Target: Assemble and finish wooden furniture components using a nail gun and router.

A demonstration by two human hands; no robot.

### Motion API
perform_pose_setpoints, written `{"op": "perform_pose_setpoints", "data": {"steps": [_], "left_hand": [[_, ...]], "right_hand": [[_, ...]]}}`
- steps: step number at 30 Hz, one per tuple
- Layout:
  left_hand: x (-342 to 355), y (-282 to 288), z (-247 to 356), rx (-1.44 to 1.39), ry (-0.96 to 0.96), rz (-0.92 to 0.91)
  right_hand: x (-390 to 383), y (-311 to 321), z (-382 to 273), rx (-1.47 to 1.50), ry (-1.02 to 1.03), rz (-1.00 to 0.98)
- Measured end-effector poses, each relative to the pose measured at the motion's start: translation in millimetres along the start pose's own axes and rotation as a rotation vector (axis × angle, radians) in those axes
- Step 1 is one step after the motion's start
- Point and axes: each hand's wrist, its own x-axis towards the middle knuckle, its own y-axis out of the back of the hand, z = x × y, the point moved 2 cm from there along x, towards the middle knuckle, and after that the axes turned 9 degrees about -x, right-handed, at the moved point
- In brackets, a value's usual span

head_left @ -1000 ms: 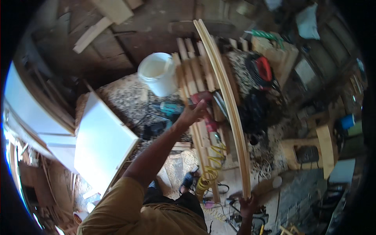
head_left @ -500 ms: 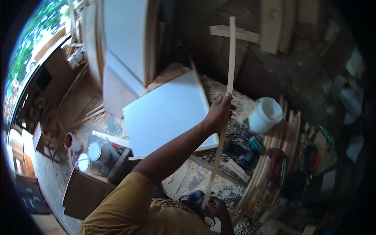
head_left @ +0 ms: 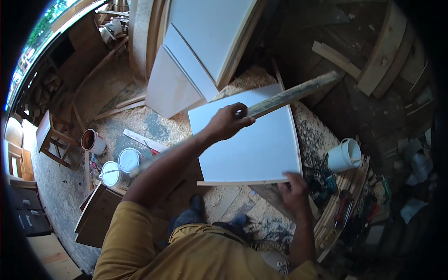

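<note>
Sawdust is covering the workshop floor [head_left: 140, 123], with three paint cans [head_left: 116, 165] standing at the left beside a small wooden stool [head_left: 53, 140]. Since a second ago the long wooden strip [head_left: 289, 95] is no longer standing near upright; it is now lying low and slanted across the white board [head_left: 254, 144] (the view has also swung toward the leaning white panels [head_left: 196, 51]), so I judge it is being laid down onto the board. Left hand [head_left: 227, 123] is closed around the strip at about its middle. Right hand [head_left: 293, 191] is pressing, fingers spread, on the board's near edge, with nothing enclosed. Farther right a white bucket [head_left: 344, 155] is sitting.
</note>
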Motion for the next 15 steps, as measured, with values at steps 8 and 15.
{"op": "perform_pose_setpoints", "data": {"steps": [8, 15], "left_hand": [[-39, 4, -30, 0.411, -0.337, -0.068], [-78, -9, -54, 0.712, -0.432, -0.106]], "right_hand": [[90, 28, -12, -0.337, 0.155, 0.077], [70, -12, 18, -0.258, -0.103, -0.828]]}}
